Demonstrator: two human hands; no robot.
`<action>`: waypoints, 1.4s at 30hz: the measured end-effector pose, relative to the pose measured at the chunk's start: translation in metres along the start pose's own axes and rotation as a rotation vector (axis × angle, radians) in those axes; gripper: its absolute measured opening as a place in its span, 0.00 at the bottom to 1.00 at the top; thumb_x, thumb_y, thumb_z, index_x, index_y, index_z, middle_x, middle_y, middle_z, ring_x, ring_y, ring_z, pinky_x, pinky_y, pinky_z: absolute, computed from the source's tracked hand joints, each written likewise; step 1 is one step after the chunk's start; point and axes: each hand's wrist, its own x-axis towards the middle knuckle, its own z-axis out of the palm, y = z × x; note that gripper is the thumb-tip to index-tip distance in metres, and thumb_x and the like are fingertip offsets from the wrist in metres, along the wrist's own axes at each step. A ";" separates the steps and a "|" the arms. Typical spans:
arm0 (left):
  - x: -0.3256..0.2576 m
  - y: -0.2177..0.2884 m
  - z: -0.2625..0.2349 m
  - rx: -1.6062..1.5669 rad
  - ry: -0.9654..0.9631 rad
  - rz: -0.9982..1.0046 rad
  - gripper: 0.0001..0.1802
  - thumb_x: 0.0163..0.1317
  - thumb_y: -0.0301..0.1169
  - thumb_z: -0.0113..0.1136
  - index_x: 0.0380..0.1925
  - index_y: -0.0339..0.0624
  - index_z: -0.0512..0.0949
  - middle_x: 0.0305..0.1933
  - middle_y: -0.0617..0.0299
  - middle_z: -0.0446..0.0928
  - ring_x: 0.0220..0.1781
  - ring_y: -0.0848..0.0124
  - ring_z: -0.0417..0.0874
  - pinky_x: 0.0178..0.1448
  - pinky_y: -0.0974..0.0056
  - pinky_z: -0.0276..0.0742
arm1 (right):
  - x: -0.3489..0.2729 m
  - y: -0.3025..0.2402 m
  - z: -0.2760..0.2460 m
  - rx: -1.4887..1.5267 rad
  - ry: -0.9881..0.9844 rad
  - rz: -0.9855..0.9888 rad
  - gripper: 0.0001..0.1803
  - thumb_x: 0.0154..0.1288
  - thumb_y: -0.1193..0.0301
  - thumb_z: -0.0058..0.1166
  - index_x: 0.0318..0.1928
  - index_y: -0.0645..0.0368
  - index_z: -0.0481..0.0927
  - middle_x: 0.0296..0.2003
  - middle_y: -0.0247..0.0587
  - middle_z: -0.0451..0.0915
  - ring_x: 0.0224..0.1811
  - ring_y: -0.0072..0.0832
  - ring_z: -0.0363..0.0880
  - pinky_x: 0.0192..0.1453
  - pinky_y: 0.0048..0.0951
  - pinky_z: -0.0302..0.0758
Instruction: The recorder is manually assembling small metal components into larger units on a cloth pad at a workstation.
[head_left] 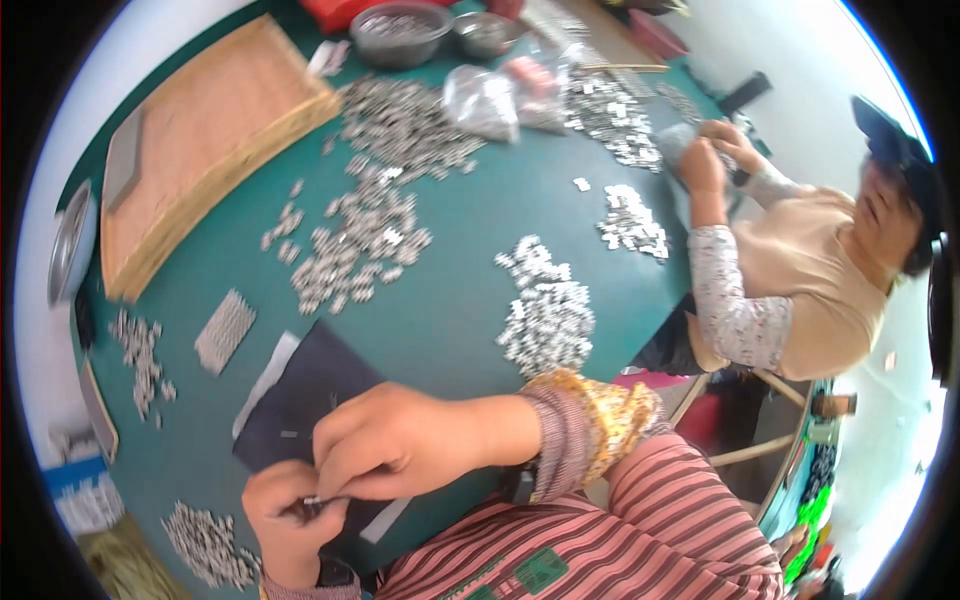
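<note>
Close to my body, my left hand (285, 515) and my right hand (400, 440) meet with bent fingers. Between the fingertips is a small silvery piece (312, 503), mostly covered, so its kind does not show. Both hands are closed around it. Beneath and behind them lies a dark cloth or sheet (300, 400) on the green table, with a few tiny slivers on it. A pale strip (385, 520) sticks out beside my right wrist. Beside my left hand is a heap of small grey metal parts (207, 545).
More heaps of small metal parts (548, 310) spread over the green table (460, 200). A wooden tray (215, 130) stands far left, near a gridded block of parts (225, 332). Metal bowls (400, 35) and plastic bags (482, 100) are at the back. A co-worker (800, 260) handles something grey at right.
</note>
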 end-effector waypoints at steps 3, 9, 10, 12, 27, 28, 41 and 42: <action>0.002 0.006 0.004 -0.037 0.008 -0.108 0.09 0.36 0.23 0.68 0.21 0.34 0.80 0.21 0.60 0.77 0.23 0.75 0.77 0.27 0.70 0.68 | 0.000 -0.006 -0.006 -0.060 0.017 -0.028 0.08 0.53 0.78 0.61 0.35 0.54 0.81 0.32 0.36 0.77 0.32 0.38 0.78 0.33 0.34 0.74; 0.002 0.017 0.011 -0.058 0.035 -0.109 0.07 0.46 0.20 0.62 0.27 0.28 0.78 0.24 0.58 0.75 0.18 0.77 0.74 0.21 0.72 0.68 | 0.002 -0.010 -0.009 -0.059 0.020 -0.091 0.08 0.52 0.79 0.59 0.35 0.55 0.80 0.30 0.37 0.74 0.31 0.38 0.77 0.33 0.36 0.74; 0.002 0.024 0.008 -0.020 -0.019 -0.093 0.05 0.50 0.19 0.61 0.28 0.28 0.77 0.25 0.58 0.75 0.21 0.76 0.74 0.24 0.71 0.68 | 0.002 -0.010 -0.007 -0.062 0.032 -0.094 0.08 0.51 0.79 0.59 0.34 0.55 0.79 0.29 0.36 0.73 0.31 0.38 0.76 0.32 0.36 0.73; 0.006 0.036 0.011 0.038 -0.034 -0.127 0.03 0.53 0.18 0.60 0.26 0.29 0.76 0.23 0.64 0.72 0.23 0.79 0.71 0.26 0.72 0.64 | 0.001 -0.012 -0.006 -0.088 0.038 -0.086 0.08 0.51 0.79 0.59 0.33 0.55 0.79 0.29 0.36 0.73 0.30 0.38 0.76 0.32 0.36 0.73; 0.009 0.010 0.001 0.063 -0.100 0.174 0.10 0.38 0.25 0.72 0.23 0.36 0.81 0.22 0.59 0.78 0.23 0.70 0.79 0.27 0.69 0.71 | 0.000 -0.010 -0.008 0.171 -0.021 0.084 0.06 0.55 0.79 0.57 0.35 0.61 0.77 0.30 0.42 0.75 0.34 0.39 0.76 0.36 0.33 0.72; 0.010 0.005 0.000 -0.019 -0.130 0.187 0.10 0.39 0.24 0.72 0.23 0.37 0.81 0.22 0.59 0.78 0.22 0.69 0.79 0.26 0.69 0.70 | -0.002 -0.007 -0.005 0.202 -0.020 0.085 0.06 0.55 0.80 0.56 0.35 0.61 0.77 0.30 0.42 0.75 0.32 0.38 0.76 0.35 0.31 0.72; 0.010 -0.008 -0.014 -0.239 -0.339 0.609 0.12 0.44 0.25 0.73 0.29 0.32 0.83 0.20 0.57 0.77 0.17 0.68 0.78 0.17 0.69 0.71 | 0.001 0.000 0.018 0.418 -0.096 -0.058 0.08 0.67 0.74 0.54 0.35 0.67 0.83 0.32 0.48 0.78 0.27 0.35 0.79 0.29 0.28 0.76; 0.010 -0.008 -0.015 -0.230 -0.343 0.633 0.10 0.48 0.26 0.71 0.29 0.31 0.82 0.20 0.56 0.77 0.17 0.68 0.78 0.17 0.70 0.71 | 0.001 -0.001 0.019 0.418 -0.095 -0.050 0.08 0.67 0.74 0.54 0.35 0.67 0.83 0.32 0.48 0.78 0.27 0.35 0.79 0.29 0.28 0.76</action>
